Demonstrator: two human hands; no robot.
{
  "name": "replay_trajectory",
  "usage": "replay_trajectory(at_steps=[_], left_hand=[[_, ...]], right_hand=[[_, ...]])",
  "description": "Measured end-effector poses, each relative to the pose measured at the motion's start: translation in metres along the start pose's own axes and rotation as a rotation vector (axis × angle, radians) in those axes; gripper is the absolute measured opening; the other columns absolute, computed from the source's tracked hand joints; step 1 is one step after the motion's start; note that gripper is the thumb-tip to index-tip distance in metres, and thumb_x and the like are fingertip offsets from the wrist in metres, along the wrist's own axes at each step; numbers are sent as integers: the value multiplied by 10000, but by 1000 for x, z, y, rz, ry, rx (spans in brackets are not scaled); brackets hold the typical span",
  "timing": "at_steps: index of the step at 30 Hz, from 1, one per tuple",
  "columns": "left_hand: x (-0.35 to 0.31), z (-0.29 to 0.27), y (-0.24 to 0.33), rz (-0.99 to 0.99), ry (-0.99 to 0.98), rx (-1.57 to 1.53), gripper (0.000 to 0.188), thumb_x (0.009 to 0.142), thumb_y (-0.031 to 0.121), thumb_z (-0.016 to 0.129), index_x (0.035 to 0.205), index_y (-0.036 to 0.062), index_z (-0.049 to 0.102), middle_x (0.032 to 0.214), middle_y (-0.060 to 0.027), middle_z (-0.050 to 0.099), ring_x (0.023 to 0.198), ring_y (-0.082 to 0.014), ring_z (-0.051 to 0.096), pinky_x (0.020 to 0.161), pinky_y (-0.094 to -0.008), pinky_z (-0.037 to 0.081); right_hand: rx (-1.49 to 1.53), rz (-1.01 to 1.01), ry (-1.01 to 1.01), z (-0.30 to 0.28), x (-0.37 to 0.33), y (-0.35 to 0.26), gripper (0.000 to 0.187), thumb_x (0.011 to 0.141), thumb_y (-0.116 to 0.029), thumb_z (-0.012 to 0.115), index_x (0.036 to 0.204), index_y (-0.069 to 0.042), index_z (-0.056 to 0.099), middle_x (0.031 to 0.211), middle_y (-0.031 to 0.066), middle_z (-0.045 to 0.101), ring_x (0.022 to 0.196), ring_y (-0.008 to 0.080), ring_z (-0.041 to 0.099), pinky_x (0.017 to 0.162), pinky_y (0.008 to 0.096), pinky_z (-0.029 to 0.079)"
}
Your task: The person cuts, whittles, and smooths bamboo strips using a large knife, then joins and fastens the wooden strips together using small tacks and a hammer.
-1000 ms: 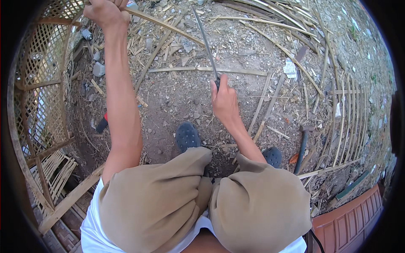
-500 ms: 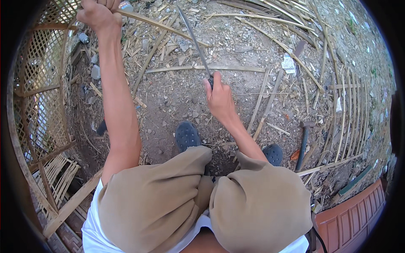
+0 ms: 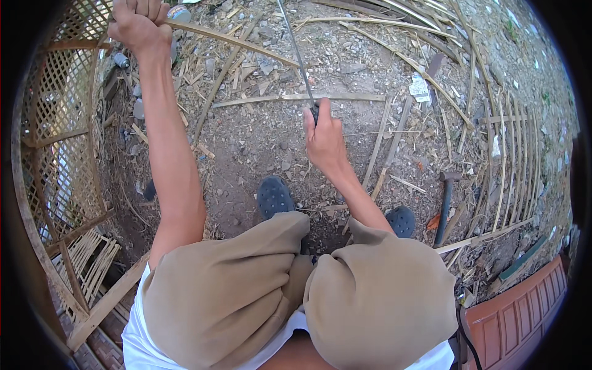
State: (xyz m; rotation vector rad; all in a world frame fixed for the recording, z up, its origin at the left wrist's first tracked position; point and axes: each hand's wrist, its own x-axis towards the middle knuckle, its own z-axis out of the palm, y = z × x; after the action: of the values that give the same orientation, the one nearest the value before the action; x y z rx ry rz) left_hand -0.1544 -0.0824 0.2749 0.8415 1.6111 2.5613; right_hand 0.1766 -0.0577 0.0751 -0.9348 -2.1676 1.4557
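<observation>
Left-hand grip point(image 3: 139, 28) is closed round a wooden strip point(image 3: 237, 42), its far end at the knife point(image 3: 306, 79) clenched in the right-hand grip point(image 3: 325, 132); a loosened hold could deflect the edge toward the knees point(image 3: 382, 290).

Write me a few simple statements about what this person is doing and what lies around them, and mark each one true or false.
1. The left hand grips a wooden strip. True.
2. The right hand is empty. False: it holds a long blade.
3. A hammer lies on the ground. True.
4. The shoes are red. False: they are dark blue.
5. The lattice panel stands on the person's right. False: it is on their left.
</observation>
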Motion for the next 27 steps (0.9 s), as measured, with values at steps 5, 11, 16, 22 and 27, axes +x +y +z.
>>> replay_trajectory(at_steps=[5,11,16,22,27], left_hand=[[1,0,3,11,-25,6,484,1021,182,521,671,202,187,588,56,150,505,-94,112,484,-306,125],[0,-6,-3,-6,-5,-9,478,1021,187,524,672,203,196,588,55,147,509,-97,113,490,-304,123],[7,-6,-1,14,-48,-47,485,1018,188,507,683,198,156,566,51,130,500,-81,85,453,-311,85],[0,-11,-2,24,12,4,468,1033,189,491,677,197,187,579,56,160,493,-83,108,457,-292,94],[-2,-8,-1,11,-30,-9,453,1028,196,504,680,205,215,592,56,154,510,-96,108,473,-302,96]], right_hand=[[-144,148,-50,14,0,62,320,1121,-253,570,1137,46,459,646,310,623,658,582,636,560,623,457],[-9,13,-32,0,3,0,330,1135,-251,522,1148,74,470,678,322,642,685,569,666,609,628,485],[-74,206,-87,9,8,40,314,1130,-253,550,1119,51,473,671,307,637,677,553,668,584,603,477],[40,60,-69,-2,6,-11,341,1143,-266,510,1126,74,481,694,320,652,702,573,671,603,595,499],[-123,189,-67,12,16,34,342,1138,-287,528,1113,50,475,677,310,644,692,555,676,592,608,488]])
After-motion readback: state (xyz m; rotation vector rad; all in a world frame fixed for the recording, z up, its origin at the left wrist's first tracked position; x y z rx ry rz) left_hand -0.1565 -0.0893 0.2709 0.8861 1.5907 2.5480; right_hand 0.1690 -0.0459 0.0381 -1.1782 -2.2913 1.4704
